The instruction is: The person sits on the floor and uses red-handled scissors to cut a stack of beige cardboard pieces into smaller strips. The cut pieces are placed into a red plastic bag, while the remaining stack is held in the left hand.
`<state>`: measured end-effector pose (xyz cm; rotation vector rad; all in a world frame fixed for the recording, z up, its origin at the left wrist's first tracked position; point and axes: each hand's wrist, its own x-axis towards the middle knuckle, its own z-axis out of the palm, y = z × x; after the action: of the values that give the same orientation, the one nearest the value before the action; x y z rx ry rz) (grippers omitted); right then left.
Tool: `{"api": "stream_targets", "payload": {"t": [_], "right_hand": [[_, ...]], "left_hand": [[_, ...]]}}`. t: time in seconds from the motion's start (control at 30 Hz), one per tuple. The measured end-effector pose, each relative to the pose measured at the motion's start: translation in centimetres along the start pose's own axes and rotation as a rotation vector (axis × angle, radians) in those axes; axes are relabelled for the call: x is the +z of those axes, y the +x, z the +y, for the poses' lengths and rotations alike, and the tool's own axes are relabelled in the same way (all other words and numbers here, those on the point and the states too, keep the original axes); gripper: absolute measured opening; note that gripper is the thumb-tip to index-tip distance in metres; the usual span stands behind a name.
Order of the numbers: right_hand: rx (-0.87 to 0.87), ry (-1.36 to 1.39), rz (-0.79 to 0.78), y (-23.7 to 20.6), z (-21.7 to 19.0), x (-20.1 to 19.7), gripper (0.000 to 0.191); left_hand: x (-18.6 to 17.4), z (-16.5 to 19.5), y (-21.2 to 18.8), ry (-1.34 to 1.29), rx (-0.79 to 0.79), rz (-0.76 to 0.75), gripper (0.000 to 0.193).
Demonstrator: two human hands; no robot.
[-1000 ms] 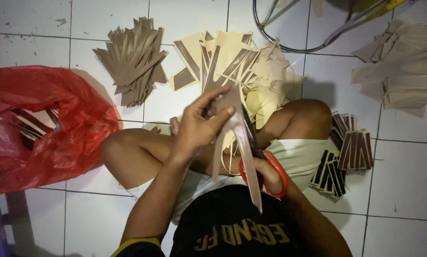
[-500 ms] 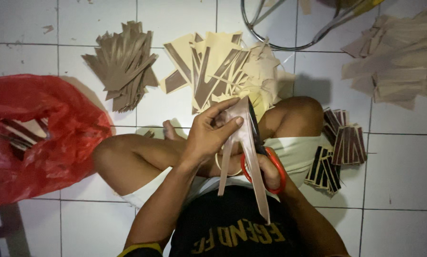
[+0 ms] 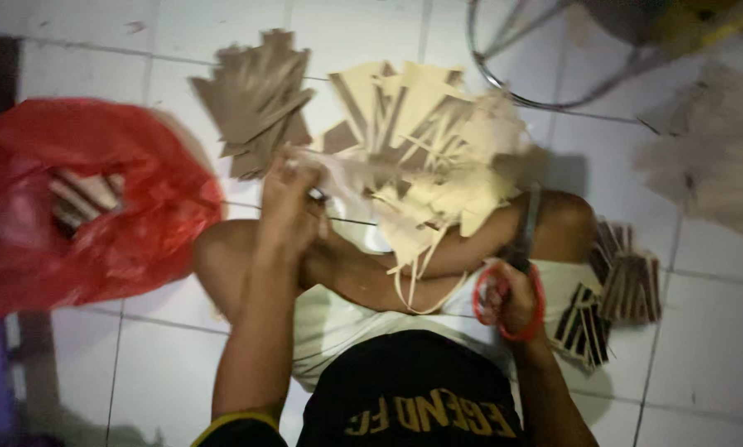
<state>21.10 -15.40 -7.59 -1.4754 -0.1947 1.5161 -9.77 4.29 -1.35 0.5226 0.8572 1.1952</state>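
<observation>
I sit cross-legged on a white tiled floor. My left hand (image 3: 293, 199) reaches forward over my knee and pinches a pale cut piece of card (image 3: 338, 178), blurred, at the edge of a heap of cream card offcuts (image 3: 425, 141). My right hand (image 3: 512, 302) rests over my right thigh with its fingers through the red handles of a pair of scissors (image 3: 525, 240), whose dark blades point away from me. Nothing lies between the blades.
A red plastic bag (image 3: 139, 223) with brown strips inside lies at the left. A pile of brown card pieces (image 3: 255, 99) sits ahead, and another (image 3: 711, 157) at the far right. Dark striped stacks (image 3: 624, 290) lie by my right knee. A metal wire frame (image 3: 504, 83) stands behind the cream heap.
My hands have parted: the left went forward and left with the cut piece toward the cream heap, and the right dropped toward my thigh with the scissors. The long strip is no longer between them.
</observation>
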Motion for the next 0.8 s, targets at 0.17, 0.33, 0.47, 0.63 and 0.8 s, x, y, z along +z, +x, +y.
{"api": "stream_targets", "payload": {"t": [0.17,0.33,0.47,0.63,0.8], "right_hand": [[0.040,0.052,-0.012,-0.7,0.1,-0.3,0.039],[0.033,-0.086,0.043,-1.2,0.4,0.1,0.044],[-0.037,-0.166,-0.031,-1.3,0.6,0.4,0.055],[-0.053,-0.171,-0.040,-1.6,1.7,0.9,0.047],[0.008,-0.221,0.079,-2.5,2.9,1.1,0.037]], "left_hand": [[-2.7,6.7,2.1,-0.026,0.129,0.280,0.042],[-2.6,7.6,4.6,0.041,0.286,0.713,0.045],[-0.5,0.8,5.5,0.743,0.194,0.662,0.042],[4.0,-7.6,5.5,1.284,0.173,0.096,0.042],[5.4,-8.1,6.1,1.501,0.032,0.117,0.062]]}}
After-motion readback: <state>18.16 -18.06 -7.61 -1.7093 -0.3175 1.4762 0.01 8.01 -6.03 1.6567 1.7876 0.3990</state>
